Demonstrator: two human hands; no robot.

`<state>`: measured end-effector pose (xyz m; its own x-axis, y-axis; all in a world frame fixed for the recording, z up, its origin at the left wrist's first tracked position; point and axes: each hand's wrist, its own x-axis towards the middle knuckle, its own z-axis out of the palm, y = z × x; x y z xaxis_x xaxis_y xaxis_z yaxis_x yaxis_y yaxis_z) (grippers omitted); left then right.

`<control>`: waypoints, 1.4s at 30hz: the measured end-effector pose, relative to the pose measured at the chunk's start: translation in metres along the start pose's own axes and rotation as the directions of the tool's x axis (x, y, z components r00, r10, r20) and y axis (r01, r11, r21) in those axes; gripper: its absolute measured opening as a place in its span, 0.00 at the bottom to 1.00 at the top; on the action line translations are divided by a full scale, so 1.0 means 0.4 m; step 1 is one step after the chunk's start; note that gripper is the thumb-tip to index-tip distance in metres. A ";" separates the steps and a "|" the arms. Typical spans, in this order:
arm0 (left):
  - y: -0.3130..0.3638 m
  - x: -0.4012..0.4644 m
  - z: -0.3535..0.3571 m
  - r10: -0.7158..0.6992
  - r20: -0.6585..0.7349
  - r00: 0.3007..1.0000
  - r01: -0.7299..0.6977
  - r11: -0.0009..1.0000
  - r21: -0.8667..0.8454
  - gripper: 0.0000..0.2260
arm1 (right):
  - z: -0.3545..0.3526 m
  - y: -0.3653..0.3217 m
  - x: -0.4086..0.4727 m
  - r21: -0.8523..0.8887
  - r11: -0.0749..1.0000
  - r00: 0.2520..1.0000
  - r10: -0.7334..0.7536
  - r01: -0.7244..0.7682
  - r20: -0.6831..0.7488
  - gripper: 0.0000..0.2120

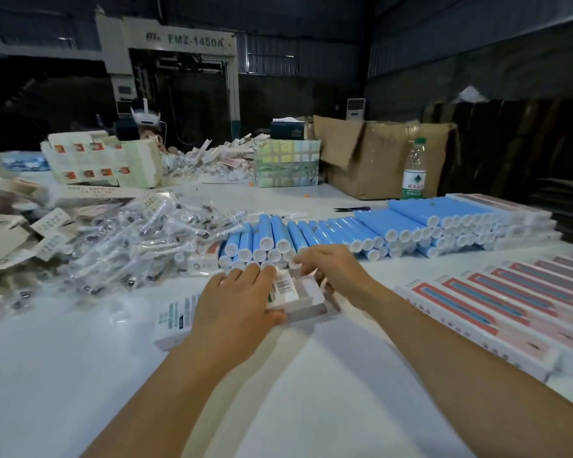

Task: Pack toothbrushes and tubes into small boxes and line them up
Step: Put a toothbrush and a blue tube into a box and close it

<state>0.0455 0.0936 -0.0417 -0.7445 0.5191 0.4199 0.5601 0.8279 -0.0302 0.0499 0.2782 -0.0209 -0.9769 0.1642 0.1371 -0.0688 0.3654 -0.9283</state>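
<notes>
Table (311,408), white, lower frame. Stack of blue tubes (361,226), centre: rigid, smooth, likely to roll. Bagged toothbrushes (129,239), centre left: light, slippery film. Small box (298,294), centre: light card, crushable; best held by its long edges. Left hand (235,302) grips its near end, fingers curled; right hand (328,269) pinches its far end.

Both forearms extended, left hand (235,302) fingers curled, right hand (328,269) pinching
</notes>
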 end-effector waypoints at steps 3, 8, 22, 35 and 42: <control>0.022 -0.005 0.009 0.014 0.027 1.000 -0.014 1.000 0.008 0.29 | -0.005 -0.024 0.084 -0.170 0.985 0.965 -0.032 -0.013 -0.259 0.08; 0.046 -0.004 0.019 0.047 0.034 0.998 -0.049 0.998 0.044 0.24 | 0.039 -0.099 0.246 -0.584 0.812 0.984 -0.094 -0.012 -0.150 0.11; 0.039 0.019 0.037 0.034 0.036 0.999 -0.035 0.998 0.046 0.24 | 0.071 -0.128 0.372 -0.649 0.744 0.987 0.133 -0.159 -0.089 0.17; 0.041 0.031 0.011 -0.079 -0.058 0.995 0.083 0.994 0.067 0.31 | -0.080 0.008 0.009 0.451 0.874 0.822 0.115 0.184 -0.557 0.28; 0.075 0.016 0.003 -0.083 -0.054 0.995 0.085 0.995 0.042 0.31 | -0.008 0.022 -0.046 0.222 0.971 0.849 0.044 0.087 -0.527 0.05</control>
<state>0.0572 0.1221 -0.0410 -0.7679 0.4364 0.4689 0.4788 0.8773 -0.0323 0.0677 0.2811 -0.0304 -0.7257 0.6380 0.2575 -0.1968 0.1661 -0.9663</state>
